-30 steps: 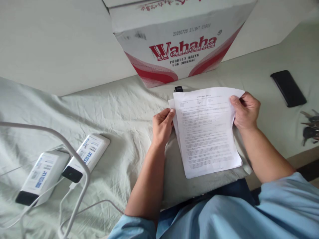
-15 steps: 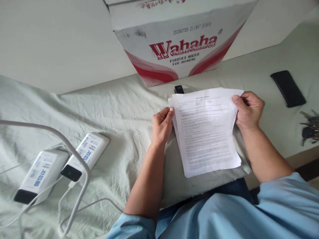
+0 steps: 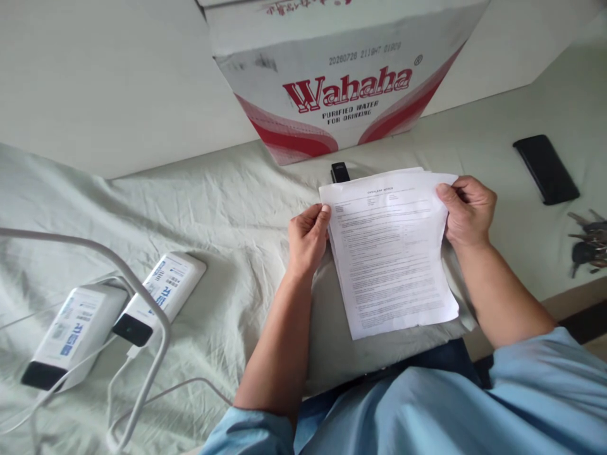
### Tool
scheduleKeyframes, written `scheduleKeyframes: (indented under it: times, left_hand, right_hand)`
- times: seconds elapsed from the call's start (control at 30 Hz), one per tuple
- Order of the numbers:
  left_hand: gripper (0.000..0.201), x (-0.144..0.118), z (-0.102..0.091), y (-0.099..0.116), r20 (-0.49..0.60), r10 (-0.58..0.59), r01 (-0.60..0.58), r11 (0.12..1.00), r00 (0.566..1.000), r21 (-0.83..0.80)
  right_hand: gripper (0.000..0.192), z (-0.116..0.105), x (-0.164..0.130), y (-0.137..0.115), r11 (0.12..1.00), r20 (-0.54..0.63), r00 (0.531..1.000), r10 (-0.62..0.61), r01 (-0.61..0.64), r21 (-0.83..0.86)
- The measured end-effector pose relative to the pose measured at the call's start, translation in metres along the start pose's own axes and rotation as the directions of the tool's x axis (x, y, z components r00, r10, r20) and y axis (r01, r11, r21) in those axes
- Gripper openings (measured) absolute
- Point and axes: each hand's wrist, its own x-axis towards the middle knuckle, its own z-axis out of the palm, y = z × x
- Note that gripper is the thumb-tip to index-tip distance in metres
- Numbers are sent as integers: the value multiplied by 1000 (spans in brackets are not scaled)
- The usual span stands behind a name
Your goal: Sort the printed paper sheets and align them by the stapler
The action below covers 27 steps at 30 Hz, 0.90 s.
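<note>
- Centrally, a thin sheaf of printed sheets [image 3: 389, 253] lay tilted over a pale cushion on my lap, with the top edge towards the carton and the lower edge near my blue shirt.
- My left hand [image 3: 307, 240] pinched the sheaf's left edge near the upper corner, thumb on the printed face and fingers curled behind.
- My right hand [image 3: 467, 212] gripped the upper right corner, where the sheets fanned slightly and their edges stood out of line.
- Handling, as I judged it: the paper was very light, limp and easily creased. It sagged wherever it was unsupported, so a hold at two opposite edges kept it flat.
- Loose sheets looked likely to slide over one another. A firm pinch across the whole thickness, close to a corner, seemed the safest hold. Hard squeezing would have dented the margin.
- Behind the sheaf a small black device [image 3: 340, 172] rested on the green bedsheet [image 3: 227, 208], just beside the paper's top edge and in front of the Wahaha carton [image 3: 346, 76].
- Well apart on the right lay a black phone [image 3: 545, 169] and a bunch of keys [image 3: 587, 243].
- At the left two white power banks [image 3: 114, 309] lay side by side, with white cables [image 3: 142, 379] looped about them.
</note>
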Motion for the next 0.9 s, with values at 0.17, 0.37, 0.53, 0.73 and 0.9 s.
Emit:
scheduleKeyframes:
  times: [0.17,0.37,0.53,0.73,0.9]
  left_hand:
    - [65,-1,0,4,1,2,-2,1000,1000,11]
    - [64,-1,0,6,2,-3,3,999,1000,40]
    - [62,-2,-1,4,6,7,-8,993,1000,116]
    - [59,-2,-4,2,2,1,-2,972,1000,233]
    - [59,-3,-2,3,23,-49,45,986,999,158]
  right_hand:
    - [30,2,-3,1,999,-2,1000,26,-26,18]
    - [33,3,-4,4,999,-5,999,39,-39,4]
    - [35,3,-5,7,998,-4,999,47,-47,-28]
    - [36,2,-4,13,990,1,1000,17,-16,-142]
    - [40,1,-2,10,969,12,1000,24,-20,-246]
